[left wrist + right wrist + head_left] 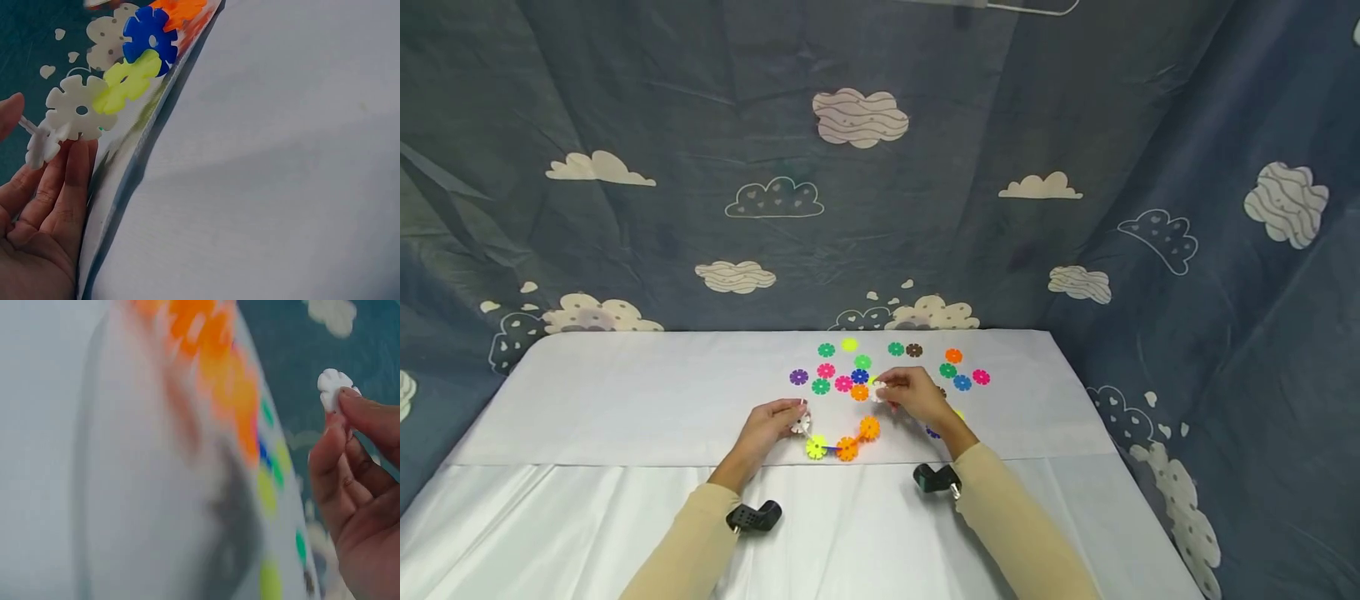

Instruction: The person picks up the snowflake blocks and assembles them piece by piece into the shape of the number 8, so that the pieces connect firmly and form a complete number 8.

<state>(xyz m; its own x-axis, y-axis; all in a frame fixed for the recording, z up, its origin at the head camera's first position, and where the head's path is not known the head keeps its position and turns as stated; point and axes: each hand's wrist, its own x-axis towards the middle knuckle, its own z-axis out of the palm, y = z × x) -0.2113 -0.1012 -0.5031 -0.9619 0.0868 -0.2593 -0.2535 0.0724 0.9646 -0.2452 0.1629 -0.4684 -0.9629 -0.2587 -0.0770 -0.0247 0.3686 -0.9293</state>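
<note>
My left hand [770, 427] holds the left end of a linked chain of notched, flower-shaped plastic discs. At that end are two white discs [81, 109], with fingers behind them and the thumb at one side. A yellow disc [128, 81], a blue disc [150, 40] and orange discs [847, 449] follow, curving toward the right in the head view. My right hand [915, 393] pinches a separate white disc [334, 384] between thumb and index finger, raised above the loose discs. Fingers partly cover that disc.
Several loose discs lie toward the back of the white-covered table [625, 400], among them a purple one [799, 377], a blue one [962, 382] and a pink one [981, 377]. Some near the right hand are partly hidden. A dark cloud-patterned curtain [887, 242] stands behind.
</note>
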